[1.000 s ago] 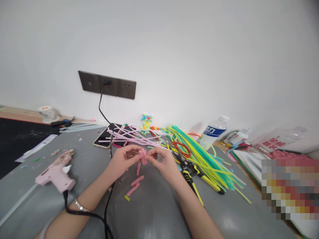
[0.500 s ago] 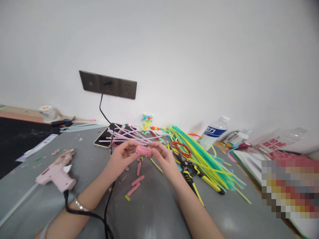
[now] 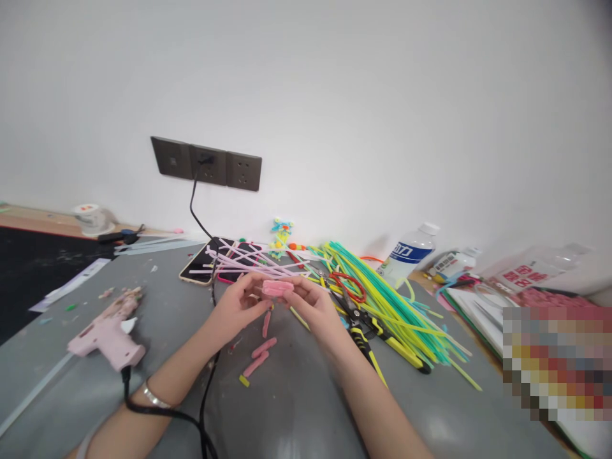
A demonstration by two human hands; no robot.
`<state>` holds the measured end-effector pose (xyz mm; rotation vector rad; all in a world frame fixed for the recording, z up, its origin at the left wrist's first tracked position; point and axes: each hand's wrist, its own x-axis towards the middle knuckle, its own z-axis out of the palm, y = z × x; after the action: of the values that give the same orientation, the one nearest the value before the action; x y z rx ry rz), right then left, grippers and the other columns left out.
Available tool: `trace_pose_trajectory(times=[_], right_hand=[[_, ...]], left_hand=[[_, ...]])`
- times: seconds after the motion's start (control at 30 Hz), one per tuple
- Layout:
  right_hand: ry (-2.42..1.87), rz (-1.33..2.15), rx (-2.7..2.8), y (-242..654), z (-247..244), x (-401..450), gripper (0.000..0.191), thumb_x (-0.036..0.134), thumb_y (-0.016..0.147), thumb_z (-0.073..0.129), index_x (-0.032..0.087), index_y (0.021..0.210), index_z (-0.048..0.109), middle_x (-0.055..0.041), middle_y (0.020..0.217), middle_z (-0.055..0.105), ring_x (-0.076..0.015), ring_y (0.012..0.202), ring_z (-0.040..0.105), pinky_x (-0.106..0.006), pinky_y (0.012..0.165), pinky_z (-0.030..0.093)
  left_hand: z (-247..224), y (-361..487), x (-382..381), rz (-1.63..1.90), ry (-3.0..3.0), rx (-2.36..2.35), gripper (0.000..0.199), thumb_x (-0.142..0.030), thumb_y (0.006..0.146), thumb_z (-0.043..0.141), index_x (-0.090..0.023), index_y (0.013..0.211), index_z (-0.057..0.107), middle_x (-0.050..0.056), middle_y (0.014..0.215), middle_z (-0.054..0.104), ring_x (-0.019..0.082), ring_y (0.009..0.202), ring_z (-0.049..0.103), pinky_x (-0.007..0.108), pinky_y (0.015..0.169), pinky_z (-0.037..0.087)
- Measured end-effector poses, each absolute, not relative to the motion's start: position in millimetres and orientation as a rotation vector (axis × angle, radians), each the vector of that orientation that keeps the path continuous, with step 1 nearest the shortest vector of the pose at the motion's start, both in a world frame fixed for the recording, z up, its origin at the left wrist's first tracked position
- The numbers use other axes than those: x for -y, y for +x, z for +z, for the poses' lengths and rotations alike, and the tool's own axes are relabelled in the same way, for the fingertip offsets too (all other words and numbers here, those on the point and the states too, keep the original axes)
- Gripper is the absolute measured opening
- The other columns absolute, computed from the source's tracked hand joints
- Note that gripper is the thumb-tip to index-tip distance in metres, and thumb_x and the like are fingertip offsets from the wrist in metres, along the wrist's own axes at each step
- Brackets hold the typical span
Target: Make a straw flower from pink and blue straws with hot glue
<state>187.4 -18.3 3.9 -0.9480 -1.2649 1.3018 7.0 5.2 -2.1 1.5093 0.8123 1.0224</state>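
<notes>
Between my fingertips, above the grey table, is a small fuzzy pink pipe-cleaner piece (image 3: 278,289) made of strands lying side by side. My left hand (image 3: 240,301) pinches its left end, and my right hand (image 3: 312,302) grips the right end with thumb and fingers. Below them lie loose pink pipe-cleaner bits (image 3: 257,363), one with a yellow tip. A pink hot glue gun (image 3: 108,335) rests to the left of my left forearm. Yellow-handled pliers (image 3: 366,331) lie just right of my right hand.
Green and yellow pipe cleaners (image 3: 396,306) spread across the right side, near red-handled scissors (image 3: 349,287). Lilac pipe cleaners (image 3: 234,262) lie over a phone (image 3: 194,266). A bottle (image 3: 411,254) stands by the wall. A black cord (image 3: 205,395) runs past my left arm.
My hands and the pink piece have shifted very slightly, and the piece has turned a little so its strands show more clearly. The objects on the table stay as they were.
</notes>
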Motion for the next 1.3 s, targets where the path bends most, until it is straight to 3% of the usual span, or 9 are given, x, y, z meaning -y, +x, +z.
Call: trace_pose_trajectory(times=[0.13,0.4,0.7,1.1,1.3], right_hand=[[-0.926,1.326,1.263,188,4,18,0.031,0.041,0.076,0.077,0.019,0.096,0.068,-0.0052,0.089,0.073,-0.0175,0.079,0.065,-0.030,0.074,0.050],[-0.923,1.334,1.304,191,-2,17,0.032,0.040,0.077,0.076,0.018,0.100,0.067,-0.0049,0.089,0.071,-0.0176,0.081,0.065,-0.030,0.075,0.047],[-0.895,1.266,1.349,190,-5,17,0.038,0.040,0.080,0.073,0.023,0.112,0.060,-0.0017,0.084,0.068,-0.0155,0.075,0.062,-0.027,0.067,0.044],[-0.930,1.210,1.385,190,-2,16,0.029,0.041,0.080,0.073,0.020,0.098,0.065,-0.0032,0.080,0.069,-0.0152,0.071,0.062,-0.026,0.064,0.044],[-0.914,1.238,1.355,191,-2,16,0.030,0.041,0.079,0.074,0.019,0.097,0.066,-0.0031,0.079,0.070,-0.0146,0.068,0.061,-0.026,0.063,0.044]], left_hand=[[0,7,-4,1.020,1.499,-0.803,0.031,-0.031,0.078,0.070,-0.017,0.105,0.061,0.008,0.104,0.069,0.020,0.092,0.066,0.027,0.077,0.054],[12,8,0,1.045,1.442,-0.889,0.028,-0.037,0.077,0.067,-0.017,0.097,0.063,0.003,0.082,0.068,0.018,0.079,0.065,0.022,0.059,0.053],[9,7,0,1.060,1.429,-0.905,0.027,-0.033,0.076,0.067,-0.016,0.097,0.067,0.007,0.087,0.073,0.020,0.081,0.068,0.020,0.051,0.051],[7,7,-1,1.087,1.461,-0.880,0.023,-0.030,0.076,0.068,-0.016,0.095,0.068,0.007,0.088,0.075,0.020,0.081,0.069,0.022,0.055,0.054],[3,8,-2,1.113,1.502,-0.844,0.022,-0.032,0.079,0.067,-0.016,0.095,0.067,0.006,0.090,0.073,0.021,0.086,0.069,0.027,0.068,0.057]])
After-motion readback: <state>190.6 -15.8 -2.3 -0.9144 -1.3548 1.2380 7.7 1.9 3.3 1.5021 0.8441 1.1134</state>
